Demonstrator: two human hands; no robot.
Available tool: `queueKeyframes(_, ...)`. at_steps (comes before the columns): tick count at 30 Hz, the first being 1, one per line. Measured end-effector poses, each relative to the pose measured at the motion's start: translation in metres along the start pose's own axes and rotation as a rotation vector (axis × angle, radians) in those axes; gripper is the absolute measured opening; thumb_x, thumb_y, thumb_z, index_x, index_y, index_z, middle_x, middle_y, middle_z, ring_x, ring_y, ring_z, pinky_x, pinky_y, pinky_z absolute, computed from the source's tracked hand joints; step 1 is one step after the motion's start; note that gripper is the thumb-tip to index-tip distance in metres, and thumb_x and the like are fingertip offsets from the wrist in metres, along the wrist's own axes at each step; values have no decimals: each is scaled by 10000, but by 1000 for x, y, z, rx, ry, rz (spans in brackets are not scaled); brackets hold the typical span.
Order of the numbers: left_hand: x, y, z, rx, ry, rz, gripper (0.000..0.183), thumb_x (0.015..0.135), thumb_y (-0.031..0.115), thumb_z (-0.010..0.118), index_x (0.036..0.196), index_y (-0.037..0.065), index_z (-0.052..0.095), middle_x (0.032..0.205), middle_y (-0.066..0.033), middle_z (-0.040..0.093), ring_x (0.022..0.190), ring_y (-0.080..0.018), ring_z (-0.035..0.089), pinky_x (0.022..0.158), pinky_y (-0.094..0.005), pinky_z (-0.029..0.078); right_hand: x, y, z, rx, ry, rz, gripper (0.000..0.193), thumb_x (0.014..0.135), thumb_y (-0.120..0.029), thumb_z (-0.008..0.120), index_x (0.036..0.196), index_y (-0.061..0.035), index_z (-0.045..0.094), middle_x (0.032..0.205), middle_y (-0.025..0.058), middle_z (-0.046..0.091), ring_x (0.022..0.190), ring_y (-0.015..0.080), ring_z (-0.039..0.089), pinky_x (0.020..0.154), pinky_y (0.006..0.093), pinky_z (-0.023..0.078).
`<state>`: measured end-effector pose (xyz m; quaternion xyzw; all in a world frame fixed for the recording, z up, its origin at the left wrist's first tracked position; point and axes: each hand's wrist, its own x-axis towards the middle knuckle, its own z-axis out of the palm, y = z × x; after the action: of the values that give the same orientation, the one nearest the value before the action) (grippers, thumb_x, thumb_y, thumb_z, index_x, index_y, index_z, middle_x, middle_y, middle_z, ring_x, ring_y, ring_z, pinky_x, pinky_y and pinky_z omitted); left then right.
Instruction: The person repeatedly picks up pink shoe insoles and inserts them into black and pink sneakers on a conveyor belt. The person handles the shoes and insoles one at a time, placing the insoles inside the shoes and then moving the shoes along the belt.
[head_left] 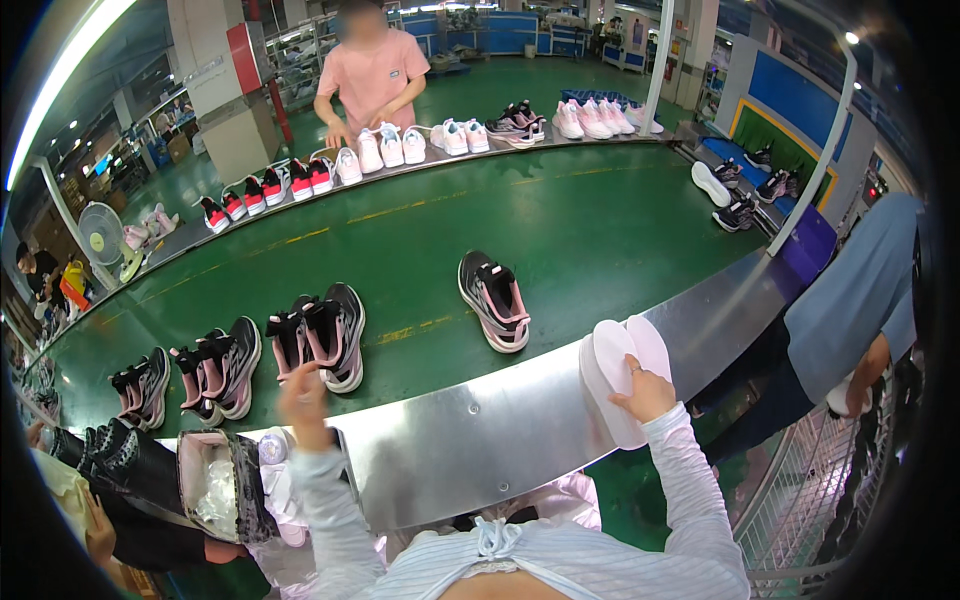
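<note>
My right hand (pixel 648 392) grips a stack of pale pink-white insoles (pixel 608 350) at the metal ledge, its fingers on top of them. My left hand (pixel 304 402) is blurred by motion near the heels of a pair of black sneakers with pink lining (pixel 338 335); whether it touches them I cannot tell. A single black and pink sneaker (pixel 493 300) stands on the green belt, ahead of and between my hands. More black and pink sneakers (pixel 220 370) stand in pairs along the near edge to the left.
The metal ledge (pixel 430 440) runs along the belt's near side. At lower left sits an open box (pixel 208 480) with clear plastic inside. Across the belt a co-worker in a pink shirt (pixel 372 75) handles shoes in a row (pixel 390 145). A wire cart (pixel 820 490) and another person's blue-clad arm (pixel 850 280) are at right.
</note>
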<state>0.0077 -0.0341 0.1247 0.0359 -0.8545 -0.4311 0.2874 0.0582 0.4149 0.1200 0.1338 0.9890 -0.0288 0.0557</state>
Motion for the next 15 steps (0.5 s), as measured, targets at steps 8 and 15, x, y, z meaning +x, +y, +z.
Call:
queueKeyframes(8,44,14,269,-203,-424,250,695,726,334,577,1243,3,251,1269,-198,288,1197,-302,254,990,-330,205,9,-34,-49,171,432,-332,242,689,-227,565,910,-128,567,788,90,523,618,279,556,573,366,455)
queueKeyframes(15,65,44,288,2,-336,169,370,813,387,414,912,62,560,739,-209,568,704,-372,545,634,-433,431,52,-97,-73,18,306,-580,135,678,-196,543,760,-108,604,731,120,546,618,276,575,535,371,465)
